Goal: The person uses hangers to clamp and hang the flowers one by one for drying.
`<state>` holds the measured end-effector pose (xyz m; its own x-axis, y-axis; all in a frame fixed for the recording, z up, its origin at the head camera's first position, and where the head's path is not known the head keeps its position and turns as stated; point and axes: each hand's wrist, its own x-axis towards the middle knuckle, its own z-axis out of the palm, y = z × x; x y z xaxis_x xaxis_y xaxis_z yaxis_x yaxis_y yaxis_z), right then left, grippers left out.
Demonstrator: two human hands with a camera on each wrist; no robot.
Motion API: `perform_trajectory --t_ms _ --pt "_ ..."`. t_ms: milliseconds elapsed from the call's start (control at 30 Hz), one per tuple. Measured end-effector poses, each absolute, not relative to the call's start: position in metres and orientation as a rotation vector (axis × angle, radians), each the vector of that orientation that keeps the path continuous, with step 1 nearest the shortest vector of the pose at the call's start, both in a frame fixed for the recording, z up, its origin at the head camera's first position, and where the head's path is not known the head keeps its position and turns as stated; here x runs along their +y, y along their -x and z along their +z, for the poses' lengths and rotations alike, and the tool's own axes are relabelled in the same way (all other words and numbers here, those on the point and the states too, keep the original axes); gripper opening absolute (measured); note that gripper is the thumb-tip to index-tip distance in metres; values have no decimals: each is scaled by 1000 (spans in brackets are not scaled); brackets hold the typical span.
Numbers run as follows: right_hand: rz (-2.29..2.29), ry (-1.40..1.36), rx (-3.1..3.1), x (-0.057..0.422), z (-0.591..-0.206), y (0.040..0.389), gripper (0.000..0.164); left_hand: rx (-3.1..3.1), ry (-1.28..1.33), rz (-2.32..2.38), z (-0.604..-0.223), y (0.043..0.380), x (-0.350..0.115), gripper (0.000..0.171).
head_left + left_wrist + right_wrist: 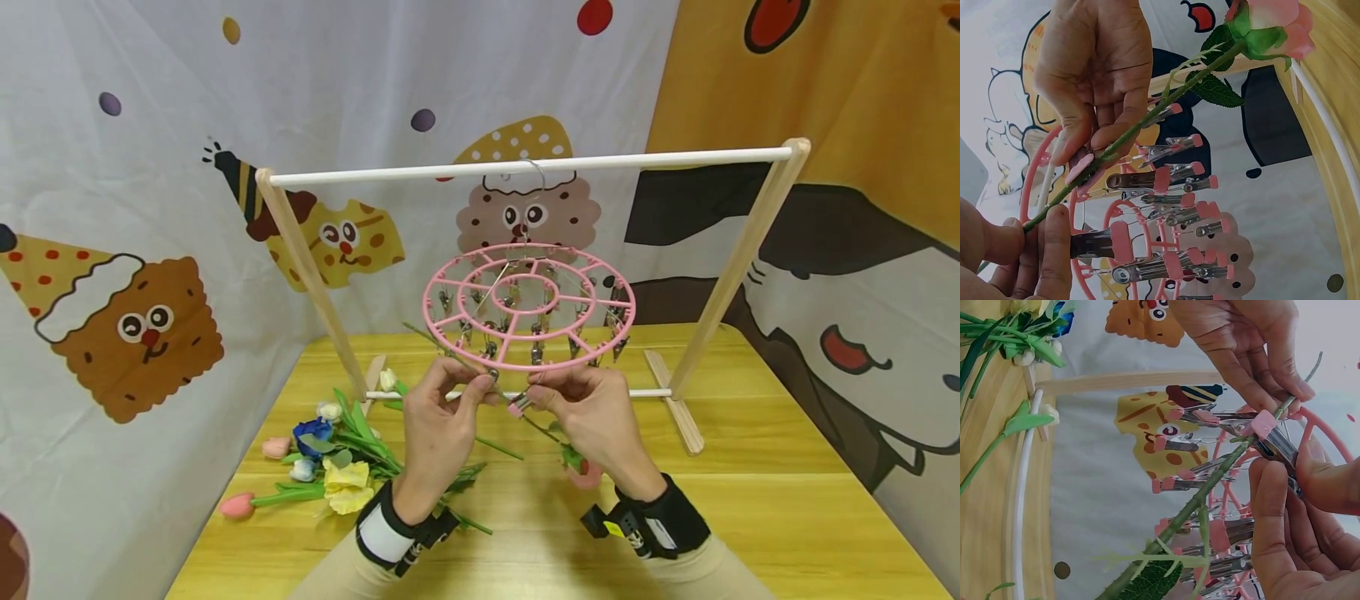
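My left hand (442,417) pinches the thin green stem of a pink artificial rose (1279,25) between thumb and fingers, near the stem's bare end. To its right, my right hand (603,417) squeezes a metal clip with pink pads (1264,425). The pads sit around the stem in both wrist views; whether they press on it I cannot tell. The rose slants down to the right, its bloom partly behind my right wrist in the head view. Just above both hands hangs a pink round hanger (525,367) with several metal clips.
A white rod (375,173) on a wooden frame (307,267) carries the hanger by its hook. Several artificial flowers, with a yellow bloom (347,486) and pink tulips (237,506), lie on the wooden table (787,525) at left. A printed curtain hangs behind.
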<state>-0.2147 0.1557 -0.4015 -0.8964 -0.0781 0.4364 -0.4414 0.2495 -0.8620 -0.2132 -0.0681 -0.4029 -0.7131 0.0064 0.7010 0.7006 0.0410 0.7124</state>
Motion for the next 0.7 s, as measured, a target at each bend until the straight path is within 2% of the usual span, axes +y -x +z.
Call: perform_trajectory --t_ms 700 --pt "1771 -547 -2258 163 -407 213 26 -1830 696 -1709 -404 211 -68 17"
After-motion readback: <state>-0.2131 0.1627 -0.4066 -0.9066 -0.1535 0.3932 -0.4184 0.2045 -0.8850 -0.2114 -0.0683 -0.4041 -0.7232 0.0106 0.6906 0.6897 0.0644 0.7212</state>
